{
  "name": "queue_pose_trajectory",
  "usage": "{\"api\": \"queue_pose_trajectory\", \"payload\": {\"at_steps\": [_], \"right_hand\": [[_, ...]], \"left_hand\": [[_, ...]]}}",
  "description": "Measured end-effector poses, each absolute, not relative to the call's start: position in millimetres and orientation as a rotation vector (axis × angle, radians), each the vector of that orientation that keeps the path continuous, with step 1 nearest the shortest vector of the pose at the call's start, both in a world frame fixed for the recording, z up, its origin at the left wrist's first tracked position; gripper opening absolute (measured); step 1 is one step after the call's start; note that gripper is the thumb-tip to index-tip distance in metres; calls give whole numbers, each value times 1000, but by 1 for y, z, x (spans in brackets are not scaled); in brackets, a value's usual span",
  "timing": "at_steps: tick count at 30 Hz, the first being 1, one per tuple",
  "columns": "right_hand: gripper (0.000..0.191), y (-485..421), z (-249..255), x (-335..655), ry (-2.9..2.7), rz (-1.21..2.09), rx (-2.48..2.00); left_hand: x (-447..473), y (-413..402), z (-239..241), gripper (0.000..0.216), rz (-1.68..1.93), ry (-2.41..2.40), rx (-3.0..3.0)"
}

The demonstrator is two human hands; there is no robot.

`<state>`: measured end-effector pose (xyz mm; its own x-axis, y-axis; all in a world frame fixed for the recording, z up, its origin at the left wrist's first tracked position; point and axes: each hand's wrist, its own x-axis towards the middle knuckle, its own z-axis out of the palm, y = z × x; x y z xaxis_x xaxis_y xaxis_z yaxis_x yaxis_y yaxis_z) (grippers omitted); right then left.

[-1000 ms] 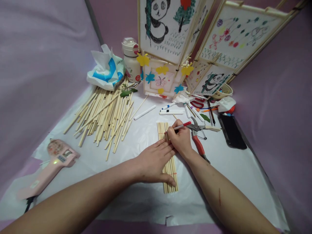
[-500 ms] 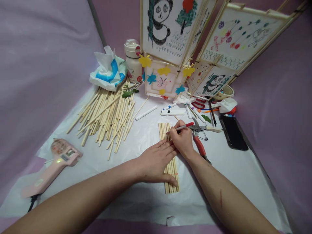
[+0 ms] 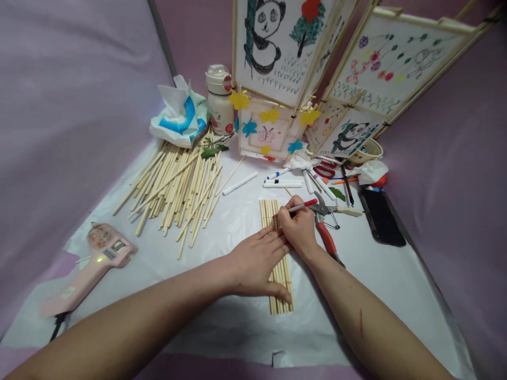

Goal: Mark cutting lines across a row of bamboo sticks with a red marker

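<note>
A short row of bamboo sticks (image 3: 270, 210) lies side by side on the white sheet (image 3: 222, 232). My left hand (image 3: 257, 259) lies flat on the row with fingers stretched out, pinning it down. My right hand (image 3: 298, 226) is closed around a red-capped marker (image 3: 303, 205), whose tip touches the sticks near the far end of the row. Both forearms come in from the bottom of the head view.
A heap of loose bamboo sticks (image 3: 178, 182) lies at the left, a pink glue gun (image 3: 89, 266) nearer me. Red-handled pliers (image 3: 325, 227), several markers (image 3: 283, 182), a black phone (image 3: 382, 215), a tissue pack (image 3: 180, 113), a bottle (image 3: 219, 97) and painted folding screens (image 3: 301, 58) stand behind.
The marker tip has shifted slightly rightwards across the sticks. My left hand has kept its place on the row. The view has drifted a little.
</note>
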<state>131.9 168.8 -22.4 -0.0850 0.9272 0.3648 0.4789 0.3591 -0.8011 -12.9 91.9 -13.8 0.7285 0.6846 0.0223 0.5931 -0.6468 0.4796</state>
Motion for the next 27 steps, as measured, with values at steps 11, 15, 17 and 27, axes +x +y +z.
{"api": "queue_pose_trajectory", "payload": {"at_steps": [11,15,17,27], "right_hand": [[20,168,-21,131,-1702,686,-1279],[21,168,-21,131,-1691,675,-1274],[20,168,-22,131,-1703,665,-1262],[20,168,-21,132,-1719,653,-1262]], "left_hand": [[-13,92,-12,111,267,975,2468],[-13,93,-12,111,275,970,2467],[-13,93,-13,111,276,972,2468],[-13,93,-12,110,270,969,2472]]}}
